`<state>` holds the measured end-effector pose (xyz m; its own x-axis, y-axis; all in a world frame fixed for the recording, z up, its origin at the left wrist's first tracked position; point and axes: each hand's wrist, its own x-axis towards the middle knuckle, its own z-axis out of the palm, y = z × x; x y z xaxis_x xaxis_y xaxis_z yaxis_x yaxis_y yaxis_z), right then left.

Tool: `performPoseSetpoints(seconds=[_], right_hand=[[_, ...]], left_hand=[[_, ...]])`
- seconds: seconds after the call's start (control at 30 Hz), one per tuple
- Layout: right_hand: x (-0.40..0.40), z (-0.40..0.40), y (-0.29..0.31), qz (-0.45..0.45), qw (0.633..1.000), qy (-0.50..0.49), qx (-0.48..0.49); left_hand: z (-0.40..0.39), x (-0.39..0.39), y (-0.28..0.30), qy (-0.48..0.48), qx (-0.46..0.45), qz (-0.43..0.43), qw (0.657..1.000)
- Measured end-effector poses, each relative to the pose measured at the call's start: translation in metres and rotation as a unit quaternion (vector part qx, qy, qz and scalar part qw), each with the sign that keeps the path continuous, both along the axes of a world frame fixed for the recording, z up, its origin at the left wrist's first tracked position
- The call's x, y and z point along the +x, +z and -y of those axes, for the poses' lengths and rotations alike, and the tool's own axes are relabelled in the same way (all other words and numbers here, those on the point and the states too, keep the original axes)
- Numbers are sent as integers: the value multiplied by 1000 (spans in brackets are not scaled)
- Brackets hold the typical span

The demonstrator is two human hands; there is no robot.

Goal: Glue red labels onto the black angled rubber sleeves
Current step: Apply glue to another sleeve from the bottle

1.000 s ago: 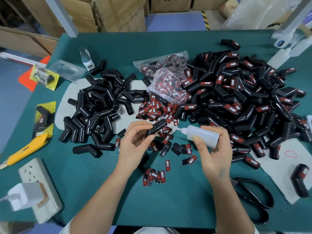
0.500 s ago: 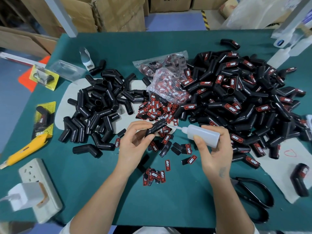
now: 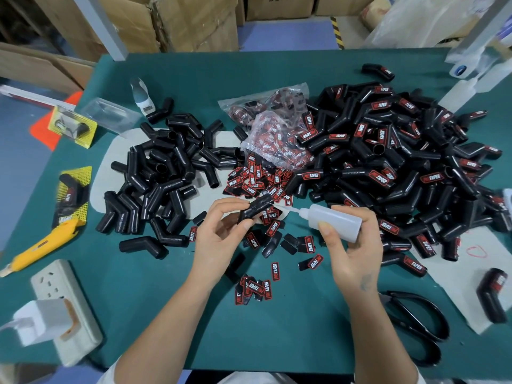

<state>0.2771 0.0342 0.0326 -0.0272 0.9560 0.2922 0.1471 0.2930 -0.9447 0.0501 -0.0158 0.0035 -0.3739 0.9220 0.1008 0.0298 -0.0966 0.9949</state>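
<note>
My left hand (image 3: 221, 234) grips a plain black angled sleeve (image 3: 256, 209) over the middle of the green table. My right hand (image 3: 352, 245) holds a white glue bottle (image 3: 332, 220) on its side, nozzle pointing left at the sleeve's end. Loose red labels (image 3: 255, 184) lie scattered behind and below my hands, with a small cluster of labels (image 3: 253, 288) nearer me. A heap of unlabelled sleeves (image 3: 160, 178) lies on the left. A larger heap of labelled sleeves (image 3: 401, 162) fills the right.
A clear bag of labels (image 3: 274, 128) sits at the centre back. A yellow utility knife (image 3: 41, 245) and a power strip (image 3: 66, 309) with a white charger are at the left. Black scissors (image 3: 418, 322) lie right of my forearm. Cardboard boxes (image 3: 177, 20) stand behind the table.
The bottle's nozzle has edged slightly closer to the sleeve. Both hands stay almost where they were.
</note>
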Motion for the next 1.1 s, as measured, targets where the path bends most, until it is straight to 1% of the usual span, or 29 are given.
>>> performPoseSetpoints(seconds=[0.27, 0.8, 1.1], right_hand=[[0, 0, 1, -14, 1000, -4, -2], [-1, 0, 2, -9, 1000, -3, 6], [1, 0, -1, 3, 1000, 3, 7]], left_hand=[[0, -1, -2, 0, -11, 18, 1000], [0, 1, 1, 1, -16, 13, 1000], [-2, -2, -5, 0, -16, 45, 999]])
